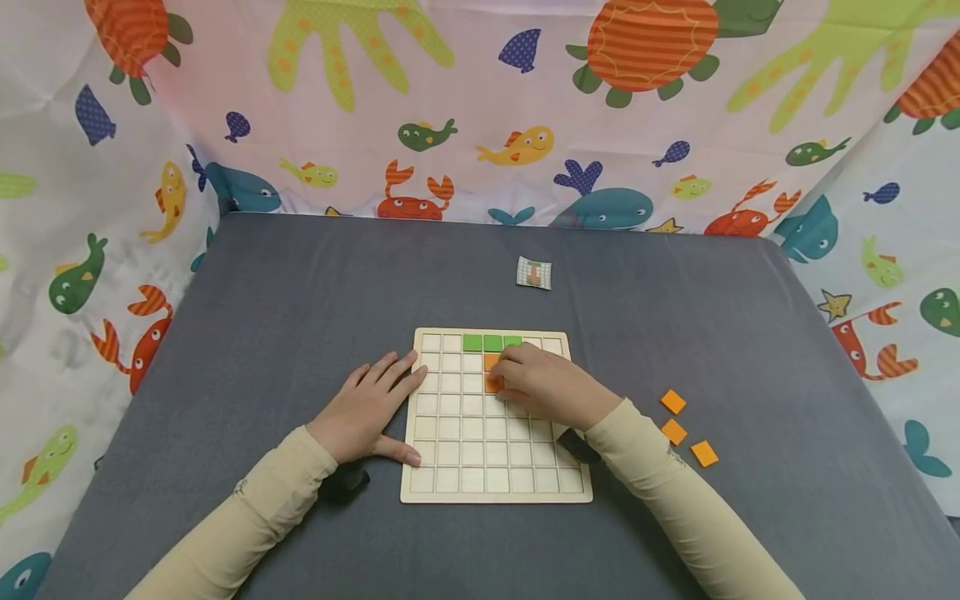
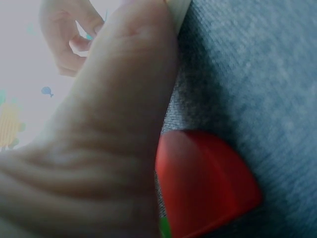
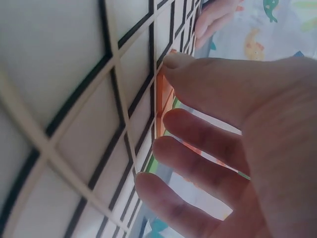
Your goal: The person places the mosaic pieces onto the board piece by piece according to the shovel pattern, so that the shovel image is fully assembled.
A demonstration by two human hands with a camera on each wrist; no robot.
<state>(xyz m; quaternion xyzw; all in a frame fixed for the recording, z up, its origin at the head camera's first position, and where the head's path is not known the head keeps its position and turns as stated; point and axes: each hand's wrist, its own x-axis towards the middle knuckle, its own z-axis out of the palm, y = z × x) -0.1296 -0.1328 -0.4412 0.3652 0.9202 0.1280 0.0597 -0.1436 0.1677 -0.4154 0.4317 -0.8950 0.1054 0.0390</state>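
A pale wooden grid board point(image 1: 447, 454) lies on the grey table, with three green tiles point(image 1: 472, 342) in its top row. Below the green ones, two orange tiles point(image 1: 491, 362) form a short column. My right hand point(image 1: 551, 385) reaches over the board with fingertips at these orange tiles. In the right wrist view the thumb overlaps the orange point(image 3: 160, 99), and a gap separates it from the relaxed fingers. My left hand point(image 1: 367, 408) rests spread along the board's left edge, thumb at the lower part of it. Its thumb side fills much of the left wrist view.
Three loose orange tiles point(image 1: 674, 432) lie on the table right of the board. Behind the board is a small card point(image 1: 534, 273) with a printed grid pattern. A red rounded thing point(image 2: 208, 183) shows beneath the left wrist. A sea-animal curtain point(image 1: 465, 83) surrounds the table.
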